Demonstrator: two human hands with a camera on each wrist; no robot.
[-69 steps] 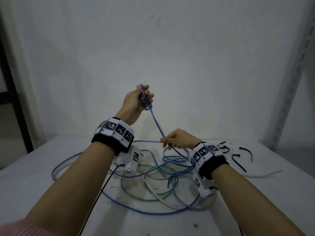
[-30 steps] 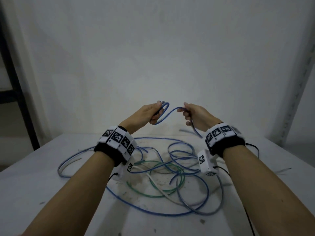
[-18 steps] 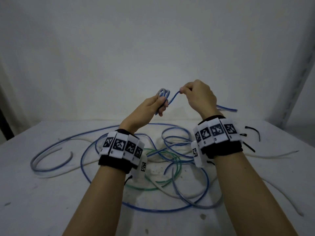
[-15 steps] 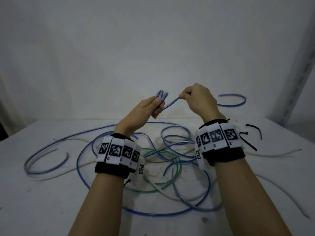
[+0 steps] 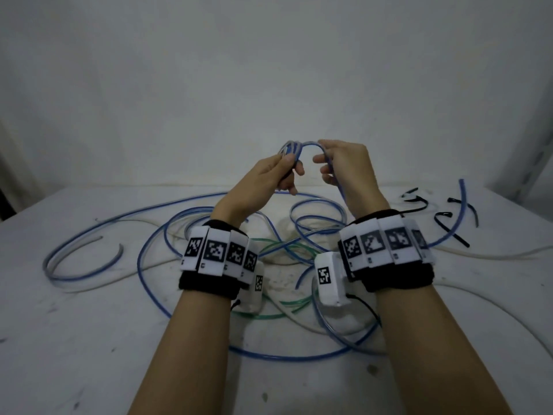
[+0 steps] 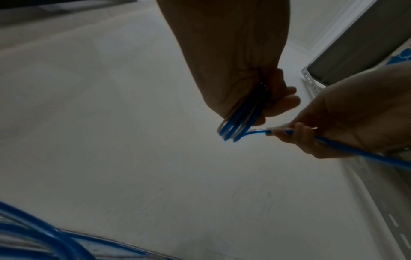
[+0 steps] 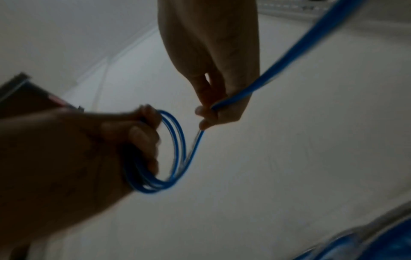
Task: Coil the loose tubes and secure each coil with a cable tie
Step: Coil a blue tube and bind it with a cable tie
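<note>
My left hand grips a few-turn blue coil above the desk; right hand pinches its tail. No tie on yet; other tubes lie loose below, cable ties right of them.

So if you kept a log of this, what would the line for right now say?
step: coiling blue tube | left hand: grips coil | right hand: pinches tube, feeding next loop | cable ties: on table, unused
</note>
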